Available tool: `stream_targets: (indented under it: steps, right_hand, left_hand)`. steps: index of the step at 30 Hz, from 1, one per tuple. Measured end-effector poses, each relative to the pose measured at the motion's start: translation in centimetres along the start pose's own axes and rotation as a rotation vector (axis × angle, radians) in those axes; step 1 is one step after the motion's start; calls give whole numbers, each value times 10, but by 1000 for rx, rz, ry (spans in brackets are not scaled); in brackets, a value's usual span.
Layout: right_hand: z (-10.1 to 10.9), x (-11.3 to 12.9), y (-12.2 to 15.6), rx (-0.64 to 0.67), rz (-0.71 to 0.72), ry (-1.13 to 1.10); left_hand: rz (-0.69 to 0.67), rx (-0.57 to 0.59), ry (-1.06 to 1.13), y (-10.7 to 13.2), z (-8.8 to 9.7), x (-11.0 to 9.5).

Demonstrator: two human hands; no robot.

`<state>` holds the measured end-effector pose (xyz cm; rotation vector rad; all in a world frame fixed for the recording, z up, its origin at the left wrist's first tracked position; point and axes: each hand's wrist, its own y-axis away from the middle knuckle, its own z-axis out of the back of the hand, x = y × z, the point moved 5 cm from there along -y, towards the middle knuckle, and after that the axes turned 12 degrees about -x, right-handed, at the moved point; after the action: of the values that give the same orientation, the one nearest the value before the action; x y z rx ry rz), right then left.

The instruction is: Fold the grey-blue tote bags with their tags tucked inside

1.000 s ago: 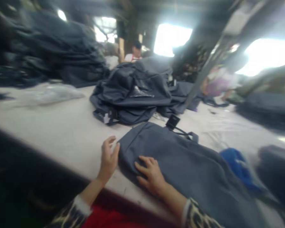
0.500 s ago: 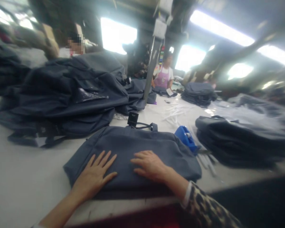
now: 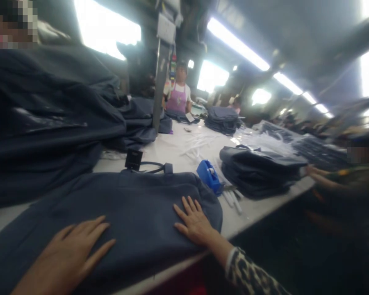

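Note:
A dark blue-grey bag lies flat on the white table, its handle loop and a black hang tag at the far edge. My left hand rests on the bag's left part with fingers stretched out. On the right part of the same bag, my right hand lies flat with fingers spread. Neither hand grips anything. Just past the bag's right end stands a blue tape dispenser.
A large heap of dark bags fills the left. Stacked bags sit at the right, beside white strips on the table. A metal post rises mid-table. One co-worker stands behind, another at right.
The view has swung right, showing a co-worker at the right edge. My right hand has shifted toward the bag's right end, fingers more spread. My left hand stays on the bag.

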<state>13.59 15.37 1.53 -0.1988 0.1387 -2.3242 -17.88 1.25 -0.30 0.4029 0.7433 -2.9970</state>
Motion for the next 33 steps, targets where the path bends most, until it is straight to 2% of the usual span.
stream_targets:
  steps: [2, 4, 6, 9, 11, 14, 17, 20, 22, 24, 27, 30, 31, 33]
  right_hand:
    - [1, 0, 0, -1, -4, -7]
    - [3, 0, 0, -5, -7, -6]
    - [4, 1, 1, -8, -7, -9]
    - [5, 5, 2, -17, -6, -19]
    - [5, 11, 1, -21, 3, -39]
    - [1, 27, -2, -23, 45, -88]
    - [-5, 41, -8, -31, 85, -123]
    - [-9, 49, -14, -68, 82, -209]
    - [-6, 51, -16, -111, 63, -319]
    - [5, 48, -16, -143, 57, -427]
    - [37, 23, -11, -246, 4, -553]
    - [69, -33, 11, -468, -218, -653]
    - [73, -53, 22, -516, -305, -679]
    - [68, -83, 46, -519, -436, -756]
  left_hand:
    - [-143, 46, -5, -16, -11, -27]
    - [-242, 48, 3, -20, -26, -47]
    - [-262, 25, -1, -17, -41, -55]
    - [-247, 32, -16, -4, -53, -50]
    - [-248, 53, -26, 5, -50, -41]
    - [-232, 100, -49, 16, -33, -27]
    - [-155, 140, -84, 14, -18, -29]
    - [-150, 159, -38, -3, -19, -63]
    - [-265, 157, 52, -15, -28, -98]
    - [-341, 109, 85, -21, -37, -122]
    - [-368, 67, 70, -21, -43, -129]
    - [-390, 78, 89, -18, -37, -123]
    - [-410, 86, 111, -17, -34, -122]
    - [-476, 108, 166, -14, -29, -126]
